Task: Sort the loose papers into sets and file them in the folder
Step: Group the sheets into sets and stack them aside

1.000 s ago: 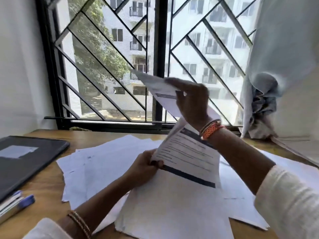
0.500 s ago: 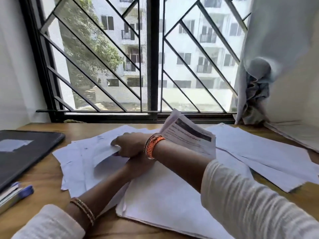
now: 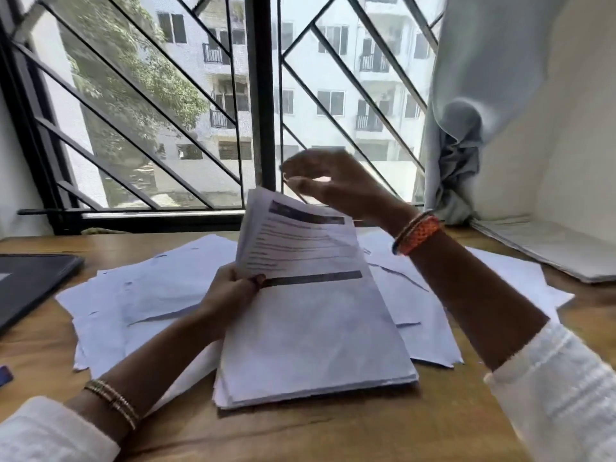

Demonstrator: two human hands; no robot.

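My left hand (image 3: 233, 291) pinches the left edge of a printed paper stack (image 3: 310, 315), lifting its far end off the wooden table (image 3: 333, 435); dark bars cross the top page. My right hand (image 3: 336, 185) hovers above the stack's raised top edge, fingers loosely curled, holding nothing. Loose white papers (image 3: 150, 295) lie spread to the left, and more loose sheets (image 3: 500, 278) lie to the right under my right arm. The dark folder (image 3: 30, 285) lies closed at the table's left edge.
A barred window (image 3: 260, 111) runs along the far edge of the table. A bunched grey curtain (image 3: 460, 155) hangs at the right. A flat pale stack (image 3: 550, 248) sits at the far right. A blue object (image 3: 5, 375) shows at the left edge.
My right hand laid a sheet onto the left pile, then rose back above the stack, now empty. My left hand still holds the printed stack, which stands raised again.
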